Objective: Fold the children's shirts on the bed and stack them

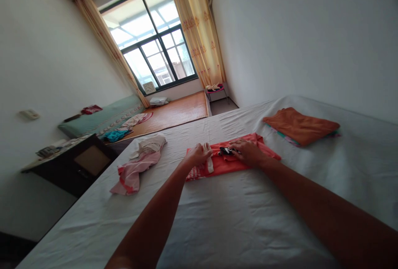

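A red shirt (228, 168) lies partly folded in a long strip on the white-sheeted bed (205, 227). It has white trim, a patterned left end and a black-and-white patch near its middle. My left hand (200, 155) is closed on the white-trimmed cloth at the left end. Farther right, my right hand (247, 152) rests on the shirt beside the dark patch, fingers stretched out and lying on the cloth. What is under its palm is hidden.
Left of the shirt lies a crumpled pink and white garment (141, 163). An orange-brown folded cloth (301, 126) rests to the right, near the wall. Beyond the bed are a dark cabinet (66, 169), a second bed with a brown mat (180, 109), and a small stool (216, 90).
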Demonstrator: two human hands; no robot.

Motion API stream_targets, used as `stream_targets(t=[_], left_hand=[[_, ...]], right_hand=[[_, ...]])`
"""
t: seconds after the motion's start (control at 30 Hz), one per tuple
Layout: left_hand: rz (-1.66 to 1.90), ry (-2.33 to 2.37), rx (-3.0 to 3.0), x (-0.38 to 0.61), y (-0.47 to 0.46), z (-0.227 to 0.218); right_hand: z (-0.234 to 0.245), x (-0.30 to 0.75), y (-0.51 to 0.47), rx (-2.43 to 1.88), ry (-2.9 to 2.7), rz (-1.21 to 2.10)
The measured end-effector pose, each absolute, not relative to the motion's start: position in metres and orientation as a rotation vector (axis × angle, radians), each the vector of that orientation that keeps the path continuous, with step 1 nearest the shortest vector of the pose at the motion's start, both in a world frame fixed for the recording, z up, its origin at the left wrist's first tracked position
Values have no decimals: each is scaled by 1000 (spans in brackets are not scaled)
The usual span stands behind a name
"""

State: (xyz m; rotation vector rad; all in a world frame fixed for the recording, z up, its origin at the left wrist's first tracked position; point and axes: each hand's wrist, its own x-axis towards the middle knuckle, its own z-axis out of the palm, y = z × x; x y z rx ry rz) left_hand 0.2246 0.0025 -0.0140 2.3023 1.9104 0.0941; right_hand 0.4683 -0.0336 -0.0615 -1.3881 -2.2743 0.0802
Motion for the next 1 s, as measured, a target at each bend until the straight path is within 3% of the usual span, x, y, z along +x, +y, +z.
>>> stream_targets(t=[0.2,0.43,0.57,0.67,0.8,1.0], left_hand=[[481,1892,2452,213,6,-26],[256,1656,2561,214,1,-76],[439,1489,2463,191,10,-63],[660,1732,2184,157,17,-49],[641,1886,1892,126,13,-45],[647,1555,1599,144,-9,-40]], right_hand=[[-60,468,-32,-1393,-2233,73],[-65,470,-26,-1298,-2174,-51],[-70,478,-21,-1231,-2320,-34],[-69,484,-19,-1407,-2259,-68],[-63,490,-18,-1613,-2040,-86],[-64,495,-16,-1649,-1933,-53]])
